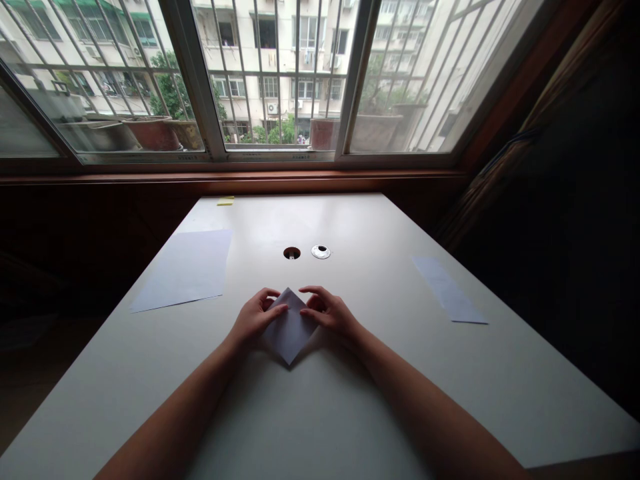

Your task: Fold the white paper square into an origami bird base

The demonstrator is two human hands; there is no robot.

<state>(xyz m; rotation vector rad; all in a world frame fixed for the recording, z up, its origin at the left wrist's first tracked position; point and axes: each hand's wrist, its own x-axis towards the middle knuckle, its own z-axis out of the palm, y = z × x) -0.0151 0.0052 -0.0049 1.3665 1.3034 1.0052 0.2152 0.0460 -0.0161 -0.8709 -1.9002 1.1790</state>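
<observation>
A small folded piece of white paper (291,337), diamond-shaped with one corner toward me, is between my hands just above or on the white table (310,427); I cannot tell if it touches. My left hand (256,312) grips its left side, thumb on the near face and fingers behind. On the right side, my right hand (333,312) pinches the paper with the thumb on its face, while the index finger arches over near the top corner. The fingers behind the paper are partly hidden.
A large white sheet (187,267) lies at the left, a narrow paper strip (447,290) at the right. Beyond my hands are a round hole (292,253) and a ring-shaped cover (321,252). A yellow slip (225,201) sits at the far edge, below the barred window (280,157).
</observation>
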